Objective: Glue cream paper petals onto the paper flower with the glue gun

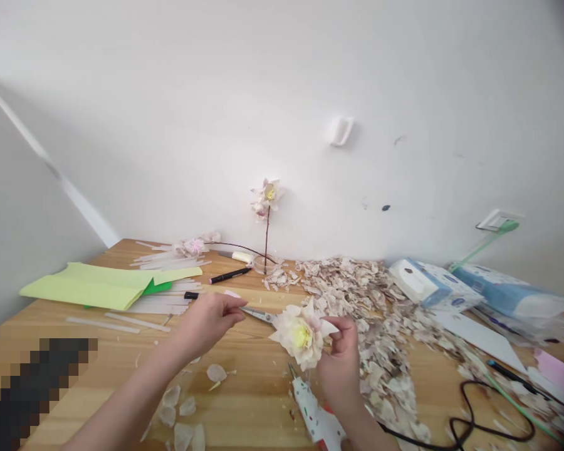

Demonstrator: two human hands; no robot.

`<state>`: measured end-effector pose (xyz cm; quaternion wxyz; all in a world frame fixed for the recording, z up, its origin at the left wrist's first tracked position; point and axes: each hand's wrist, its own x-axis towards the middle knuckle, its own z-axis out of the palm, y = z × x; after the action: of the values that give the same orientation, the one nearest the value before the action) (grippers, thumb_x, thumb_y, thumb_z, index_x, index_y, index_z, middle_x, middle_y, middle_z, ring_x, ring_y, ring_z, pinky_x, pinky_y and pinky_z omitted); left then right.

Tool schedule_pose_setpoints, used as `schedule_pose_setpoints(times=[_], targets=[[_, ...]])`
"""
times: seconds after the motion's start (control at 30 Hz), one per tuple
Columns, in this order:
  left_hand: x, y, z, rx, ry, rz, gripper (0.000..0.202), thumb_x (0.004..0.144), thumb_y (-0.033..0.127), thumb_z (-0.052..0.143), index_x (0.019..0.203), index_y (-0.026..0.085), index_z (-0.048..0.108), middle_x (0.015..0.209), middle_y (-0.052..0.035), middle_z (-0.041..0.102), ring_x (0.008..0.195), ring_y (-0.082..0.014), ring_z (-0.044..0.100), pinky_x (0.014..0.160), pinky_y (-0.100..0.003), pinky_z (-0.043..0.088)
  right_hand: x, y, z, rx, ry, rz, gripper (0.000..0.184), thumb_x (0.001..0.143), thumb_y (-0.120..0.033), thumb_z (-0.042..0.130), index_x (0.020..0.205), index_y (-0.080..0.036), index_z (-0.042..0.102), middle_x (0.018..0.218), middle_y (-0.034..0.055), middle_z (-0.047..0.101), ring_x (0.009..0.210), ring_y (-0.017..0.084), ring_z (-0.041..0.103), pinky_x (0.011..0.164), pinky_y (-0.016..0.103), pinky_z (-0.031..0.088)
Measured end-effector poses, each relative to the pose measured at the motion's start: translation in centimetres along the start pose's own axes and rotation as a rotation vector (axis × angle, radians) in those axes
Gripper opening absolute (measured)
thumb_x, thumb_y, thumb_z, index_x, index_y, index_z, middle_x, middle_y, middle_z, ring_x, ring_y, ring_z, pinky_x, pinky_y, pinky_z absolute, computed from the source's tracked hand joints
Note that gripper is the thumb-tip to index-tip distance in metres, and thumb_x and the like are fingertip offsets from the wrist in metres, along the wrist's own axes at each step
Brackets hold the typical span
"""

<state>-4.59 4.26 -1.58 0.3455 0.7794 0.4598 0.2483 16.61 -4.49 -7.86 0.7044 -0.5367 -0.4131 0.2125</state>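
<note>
A large cream flower (297, 335) with a yellow centre is in my right hand (341, 360), its thumb and fingers closed at the right side of the bloom. To its left, my left hand (216, 316) has its fingertips pinched together; what lies between them, if anything, I cannot make out. Metal scissors (262, 315) run from beside those fingertips to behind the flower, which covers their far end. A white glue gun (313, 407) with coloured dots lies below the flower, partly covered by my right arm. Loose petals (216, 373) are scattered in front on the wooden table (244, 407).
A big heap of dried petals (348, 279) spreads along the back and right. One finished flower (269, 193) stands upright against the wall. Yellow-green paper (94, 285) and white strips lie left, a black marker (230, 275) behind. Tissue packs (437, 285) and a black cable (470, 407) occupy the right.
</note>
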Motion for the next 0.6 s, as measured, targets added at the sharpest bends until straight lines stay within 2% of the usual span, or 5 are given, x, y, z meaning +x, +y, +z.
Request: schedule_pose_setpoints(times=[0.17,0.27,0.33,0.5,0.6], targets=[[-0.1,0.4,0.5,-0.018,-0.015,-0.035,0.022,0.067,0.036,0.062,0.083,0.022,0.071,0.069,-0.0008,0.072,0.064,-0.0188,0.064,0.058,-0.025,0.043,-0.4,0.1,0.1,-0.021,0.054,-0.204,0.035,0.061,-0.013,0.070,0.087,-0.026,0.051,0.089,-0.0002,0.058,0.082,0.018,0.061,0.069,0.030,0.049],[-0.9,1.1,0.9,-0.021,0.065,0.002,0.022,0.070,0.040,0.060,0.076,0.019,0.067,0.058,0.0004,0.063,0.056,-0.0164,0.058,0.052,-0.024,0.039,-0.4,0.1,-0.1,-0.048,0.004,-0.385,0.037,0.066,-0.007,0.067,0.093,-0.027,0.051,0.091,0.0013,0.055,0.084,0.017,0.058,0.069,0.029,0.048],[-1.5,1.3,1.6,-0.134,0.067,-0.018,0.028,0.075,0.044,0.053,0.069,0.018,0.062,0.054,0.0014,0.057,0.052,-0.0147,0.055,0.050,-0.024,0.038,-0.4,0.1,-0.2,-0.059,-0.030,-0.458,0.041,0.068,-0.004,0.065,0.098,-0.027,0.049,0.092,0.0024,0.053,0.085,0.018,0.056,0.066,0.029,0.047],[-2.9,1.4,4.2,-0.483,-0.049,-0.175,0.045,0.071,0.057,0.054,0.050,0.021,0.037,0.041,0.0057,0.044,0.042,-0.0107,0.047,0.047,-0.023,0.038,-0.5,-0.1,-0.3,-0.065,-0.036,-0.533,0.046,0.067,-0.002,0.064,0.101,-0.029,0.047,0.092,0.0029,0.051,0.085,0.020,0.054,0.064,0.032,0.048],[-3.4,2.1,5.1,-0.561,-0.162,-0.162,0.039,0.068,0.055,0.059,0.057,0.019,0.048,0.044,0.0073,0.042,0.041,-0.0094,0.043,0.046,-0.023,0.037,-0.7,-0.1,-0.2,-0.062,-0.038,-0.523,0.046,0.068,-0.003,0.064,0.101,-0.030,0.047,0.092,0.0023,0.051,0.088,0.020,0.053,0.068,0.033,0.047]])
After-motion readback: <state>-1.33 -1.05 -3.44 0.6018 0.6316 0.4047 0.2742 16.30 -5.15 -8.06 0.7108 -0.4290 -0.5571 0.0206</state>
